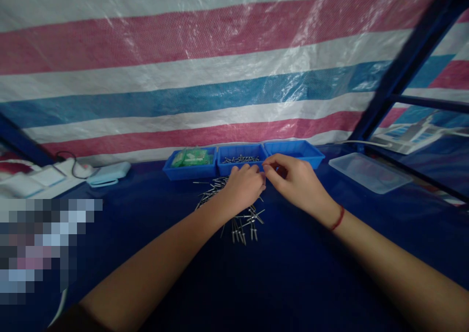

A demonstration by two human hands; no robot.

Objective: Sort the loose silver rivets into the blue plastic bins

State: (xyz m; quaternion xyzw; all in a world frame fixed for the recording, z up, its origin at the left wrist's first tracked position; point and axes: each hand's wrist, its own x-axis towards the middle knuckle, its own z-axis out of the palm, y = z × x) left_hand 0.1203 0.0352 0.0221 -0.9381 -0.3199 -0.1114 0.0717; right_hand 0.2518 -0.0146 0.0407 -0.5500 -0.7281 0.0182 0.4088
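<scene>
A loose pile of metal blind rivets [252,216] lies on the dark blue table, some of them side by side at the front. My left hand [245,188] is above the pile with its fingers curled down; what they hold, if anything, is hidden. Beside it, my right hand [298,180], with a red string on the wrist, has thumb and forefinger pinched close to the left fingertips. Anything in that pinch is too small to tell. Just behind the hands stands a blue bin [223,153] with more rivets inside.
Left of the rivet bin is a blue bin [166,169] holding green-and-white packets; to its right is another blue bin [317,155]. A clear plastic lid [370,173] lies at right. A light blue case [109,173] and a white power strip [51,178] sit at left. Striped sheeting [183,92] hangs behind.
</scene>
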